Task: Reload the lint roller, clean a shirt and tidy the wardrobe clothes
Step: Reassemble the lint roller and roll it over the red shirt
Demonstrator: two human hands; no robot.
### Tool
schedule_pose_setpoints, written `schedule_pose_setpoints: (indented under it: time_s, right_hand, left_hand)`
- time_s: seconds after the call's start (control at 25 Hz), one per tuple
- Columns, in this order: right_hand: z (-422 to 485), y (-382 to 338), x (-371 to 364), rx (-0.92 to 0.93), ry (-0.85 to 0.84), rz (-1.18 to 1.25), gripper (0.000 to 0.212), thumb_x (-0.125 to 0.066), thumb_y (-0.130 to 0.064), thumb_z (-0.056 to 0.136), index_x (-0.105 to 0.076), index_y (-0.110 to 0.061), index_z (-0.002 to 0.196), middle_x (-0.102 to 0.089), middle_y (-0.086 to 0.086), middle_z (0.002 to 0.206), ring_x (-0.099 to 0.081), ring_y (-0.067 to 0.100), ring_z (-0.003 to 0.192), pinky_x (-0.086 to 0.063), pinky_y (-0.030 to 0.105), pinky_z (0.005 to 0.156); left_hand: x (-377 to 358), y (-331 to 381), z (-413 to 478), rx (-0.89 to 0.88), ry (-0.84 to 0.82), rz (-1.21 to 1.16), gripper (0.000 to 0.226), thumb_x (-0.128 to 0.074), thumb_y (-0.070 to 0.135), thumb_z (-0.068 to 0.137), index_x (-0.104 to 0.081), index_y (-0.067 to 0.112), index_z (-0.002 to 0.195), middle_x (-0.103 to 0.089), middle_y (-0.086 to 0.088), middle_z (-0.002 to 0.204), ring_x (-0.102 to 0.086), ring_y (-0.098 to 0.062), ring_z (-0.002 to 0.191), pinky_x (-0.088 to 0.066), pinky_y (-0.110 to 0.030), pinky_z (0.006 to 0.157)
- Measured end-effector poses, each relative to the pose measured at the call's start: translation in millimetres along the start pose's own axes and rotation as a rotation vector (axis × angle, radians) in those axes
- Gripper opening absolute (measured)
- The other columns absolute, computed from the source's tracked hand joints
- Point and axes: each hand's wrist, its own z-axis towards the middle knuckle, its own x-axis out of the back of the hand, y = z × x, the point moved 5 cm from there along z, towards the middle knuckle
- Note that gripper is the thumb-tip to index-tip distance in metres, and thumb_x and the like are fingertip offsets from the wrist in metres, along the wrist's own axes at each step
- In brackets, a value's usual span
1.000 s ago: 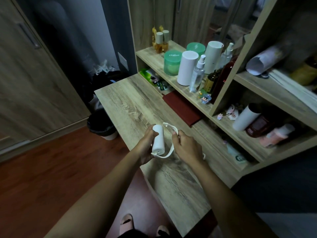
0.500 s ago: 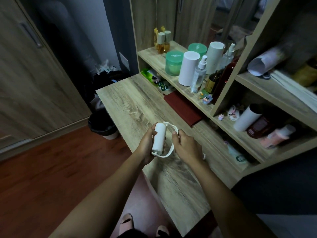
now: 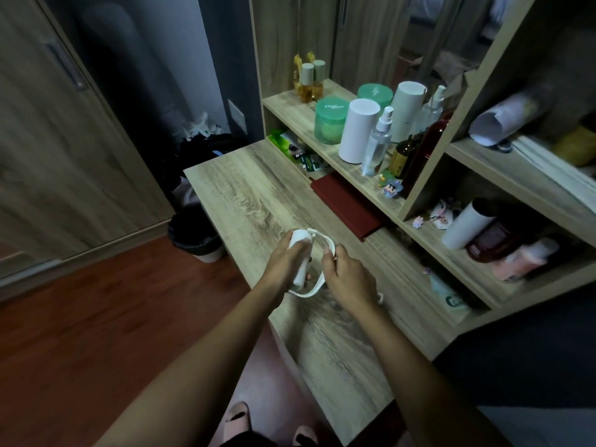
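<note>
Left hand (image 3: 283, 264) grips lint roller (image 3: 302, 270) | right hand (image 3: 350, 280) pinches handle (image 3: 325, 241) | long axis near-to-far, far end tilted up

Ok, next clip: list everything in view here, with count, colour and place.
lint roller: one, white, above the desk, between both hands
desk: one, light wood, centre
flat item: one, dark red, desk's back edge
jars: two, green, upper shelf
cylinders: two upright, white, upper shelf; a third lying on the lower shelf
spray bottles: two, clear, upper shelf
small bottles: two, amber, shelf's far end
rolled paper: one, white, right-hand shelf
bin: one, dark liner, floor left of the desk
slippers: two, pink, floor, bottom edge
left hand: grips the roll
right hand: pinches the handle loop
</note>
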Motion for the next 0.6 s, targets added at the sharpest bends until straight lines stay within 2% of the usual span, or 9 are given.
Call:
schedule_pose_setpoints:
  time_s: [0.08,0.2,0.28,0.36,0.48,0.6]
  right_hand:
    - [-0.8,-1.2,1.0,-0.008,0.007,0.004,0.037,-0.027,-0.04,0.097,-0.048,-0.011,0.103,-0.067,0.016,0.098,-0.06,0.036,0.093,-0.042,0.04,0.074]
    - [-4.9,-4.3,0.2,-0.011,0.014,0.015,0.037,-0.026,-0.04,0.098,-0.047,-0.01,0.102,-0.066,0.017,0.098,-0.06,0.037,0.094,-0.043,0.041,0.076]
    - [-7.8,-8.2,-1.0,-0.013,0.017,0.028,0.036,-0.026,-0.04,0.098,-0.046,-0.01,0.102,-0.066,0.017,0.1,-0.06,0.038,0.095,-0.044,0.042,0.078]
    - [-8.9,-10.6,-2.6,-0.013,0.0,0.042,0.034,-0.026,-0.039,0.098,-0.045,-0.011,0.101,-0.066,0.017,0.102,-0.059,0.037,0.097,-0.042,0.041,0.079]
    - [-7.8,-10.4,-3.0,-0.04,-0.066,0.135,0.033,-0.029,-0.041,0.097,-0.049,-0.014,0.1,-0.066,0.014,0.104,-0.058,0.035,0.1,-0.039,0.039,0.079]
    - [-7.4,-12.3,-2.8,-0.039,-0.095,0.185,0.041,-0.024,-0.046,0.097,-0.054,-0.02,0.108,-0.065,0.011,0.111,-0.057,0.033,0.108,-0.04,0.039,0.086]
  left_hand:
    - [1.6,3.1,1.0,-0.093,0.014,0.127,0.015,-0.054,0.034,0.092,-0.054,0.033,0.107,-0.057,-0.005,0.082,-0.057,-0.018,0.062,-0.051,-0.03,0.054]
    - [3.3,4.9,-0.5,-0.138,0.021,0.21,0.019,-0.053,0.042,0.091,-0.05,0.039,0.109,-0.057,-0.006,0.089,-0.059,-0.017,0.072,-0.053,-0.03,0.056]
    - [7.0,4.3,-4.0,-0.123,0.086,0.235,0.023,-0.056,0.046,0.087,-0.051,0.045,0.109,-0.061,-0.006,0.091,-0.061,-0.016,0.074,-0.052,-0.028,0.055]
    - [12.3,5.3,-7.1,-0.152,0.162,0.267,0.03,-0.064,0.048,0.081,-0.052,0.048,0.109,-0.064,0.002,0.088,-0.062,-0.01,0.071,-0.052,-0.026,0.056]
    - [16.4,9.9,-14.2,-0.214,0.224,0.344,0.043,-0.072,0.033,0.077,-0.051,0.04,0.114,-0.062,0.008,0.086,-0.057,0.007,0.054,-0.044,-0.01,0.047]
    - [19.7,8.9,-16.6,-0.246,0.259,0.356,0.044,-0.07,0.023,0.078,-0.053,0.034,0.118,-0.064,0.001,0.085,-0.056,0.005,0.05,-0.04,-0.008,0.042]
